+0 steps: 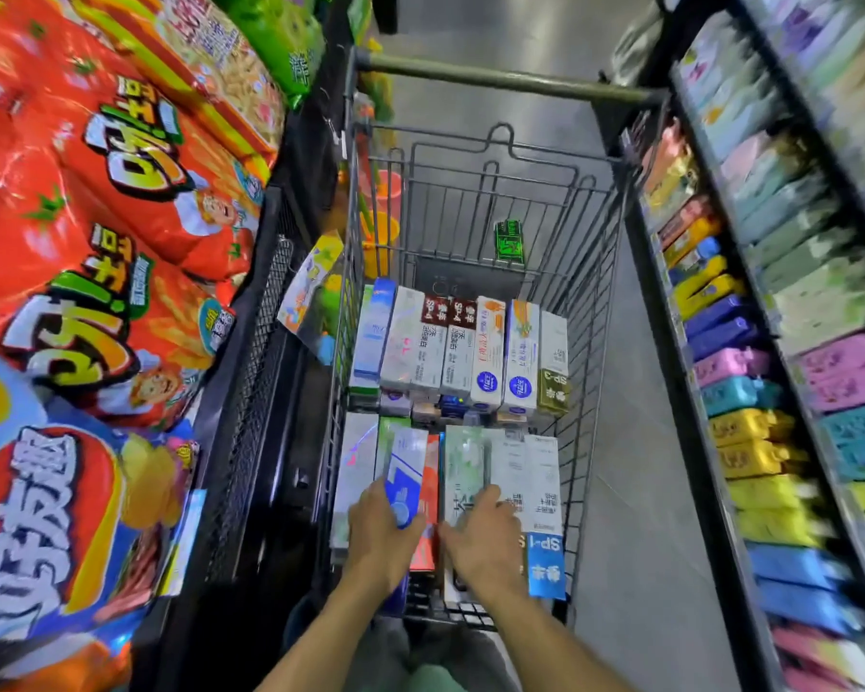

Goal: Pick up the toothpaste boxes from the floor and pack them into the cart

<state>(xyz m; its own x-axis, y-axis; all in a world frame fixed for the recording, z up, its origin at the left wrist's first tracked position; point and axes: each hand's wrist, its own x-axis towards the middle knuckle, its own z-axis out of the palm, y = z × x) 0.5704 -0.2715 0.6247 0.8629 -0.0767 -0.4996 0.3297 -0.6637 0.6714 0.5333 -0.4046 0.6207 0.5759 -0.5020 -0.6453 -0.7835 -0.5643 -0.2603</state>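
A wire shopping cart (590, 292) fills the middle of the head view, its handle bar at the far end. Two rows of toothpaste boxes lie side by side inside it: a far row (460, 352) and a near row (525, 472). My left hand (380, 536) grips a blue-and-white toothpaste box (405, 472) at its near end, over the left of the near row. My right hand (485, 536) rests with curved fingers on the pale boxes at the right of the near row, beside a box with a blue "SP-1" end (545, 561).
A black mesh rack (270, 392) with big red and blue snack bags (96, 242) stands tight against the cart's left. Shelves (750, 392) of coloured boxes line the right. Grey floor (635, 442) shows between cart and shelves. A green tag (508, 242) hangs on the cart's far wall.
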